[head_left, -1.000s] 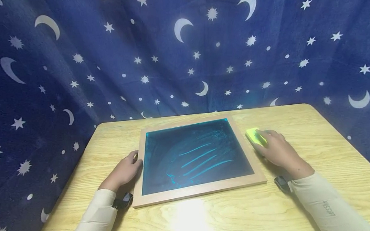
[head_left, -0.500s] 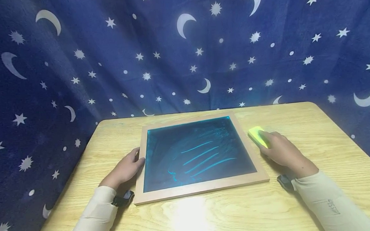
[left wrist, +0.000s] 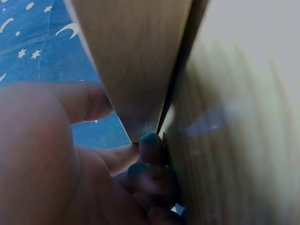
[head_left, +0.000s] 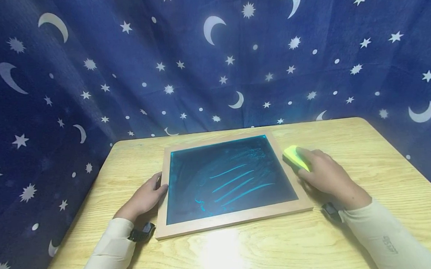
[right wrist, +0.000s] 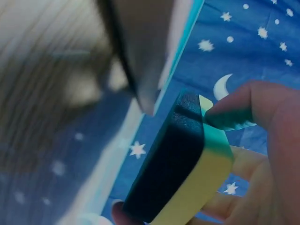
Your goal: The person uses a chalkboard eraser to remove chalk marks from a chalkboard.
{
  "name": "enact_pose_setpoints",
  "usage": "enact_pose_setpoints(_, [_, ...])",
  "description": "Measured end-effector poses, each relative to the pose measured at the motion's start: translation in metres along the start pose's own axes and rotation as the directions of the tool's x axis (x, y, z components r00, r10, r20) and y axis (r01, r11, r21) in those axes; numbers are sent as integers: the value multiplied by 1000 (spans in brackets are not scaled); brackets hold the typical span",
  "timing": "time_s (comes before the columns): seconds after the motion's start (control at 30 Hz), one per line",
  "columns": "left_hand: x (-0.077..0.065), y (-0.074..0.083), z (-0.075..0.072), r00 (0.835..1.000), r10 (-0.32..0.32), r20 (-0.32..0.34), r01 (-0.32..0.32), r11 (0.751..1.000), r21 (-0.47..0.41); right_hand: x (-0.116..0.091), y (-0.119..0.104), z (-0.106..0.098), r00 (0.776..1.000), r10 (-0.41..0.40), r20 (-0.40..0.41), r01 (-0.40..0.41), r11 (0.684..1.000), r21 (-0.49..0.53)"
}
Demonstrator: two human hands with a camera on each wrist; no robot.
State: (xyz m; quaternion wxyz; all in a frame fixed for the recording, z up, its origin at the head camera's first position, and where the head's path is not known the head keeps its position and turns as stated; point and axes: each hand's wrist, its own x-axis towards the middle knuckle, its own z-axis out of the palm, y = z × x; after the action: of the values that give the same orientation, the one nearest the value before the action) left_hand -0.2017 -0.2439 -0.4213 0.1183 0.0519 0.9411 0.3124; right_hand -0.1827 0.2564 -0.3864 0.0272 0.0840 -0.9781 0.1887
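Note:
A wood-framed chalkboard (head_left: 206, 179) lies on the table, with several blue chalk strokes and smudges across its dark surface. My left hand (head_left: 146, 199) grips the frame's left side. In the left wrist view, the thumb (left wrist: 89, 101) lies against one face of the wooden frame (left wrist: 136, 61), and blue-stained fingertips (left wrist: 151, 143) curl at its edge. Just right of the board, my right hand (head_left: 327, 175) holds a yellow chalkboard eraser (head_left: 295, 157) with a black pad. The right wrist view shows the eraser tilted between thumb and fingers, its black side facing the frame.
The light wood table (head_left: 264, 248) extends around the board, with a bright glare near its front edge. A dark blue curtain (head_left: 198, 63) with moons and stars hangs behind and to the left. Black wrist cameras (head_left: 143, 233) are strapped on both wrists.
My right hand has brought the eraser slightly left, closer to the frame, and more of its dark side shows. The left hand keeps its place on the frame; the head view shifts a little.

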Motion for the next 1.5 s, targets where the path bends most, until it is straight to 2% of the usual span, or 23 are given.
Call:
enact_pose_setpoints(0.3, [-1,-1,0,1000,2,1,-2,1000,8,-9,-21,-4,998,-26,58,24,999,35])
enact_pose_setpoints(0.7, [1,-1,0,1000,12,-6,-12,1000,25,-19,-38,-6,990,-81,114,85,996,-32])
enact_pose_setpoints(0.87, [0,-1,-1,1000,13,-6,-13,1000,23,-22,-42,-6,987,-103,124,110,993,-49])
enact_pose_setpoints(1.5, [0,-1,-1,1000,17,-17,-16,999,43,-24,-46,-2,987,-96,131,109,990,-94])
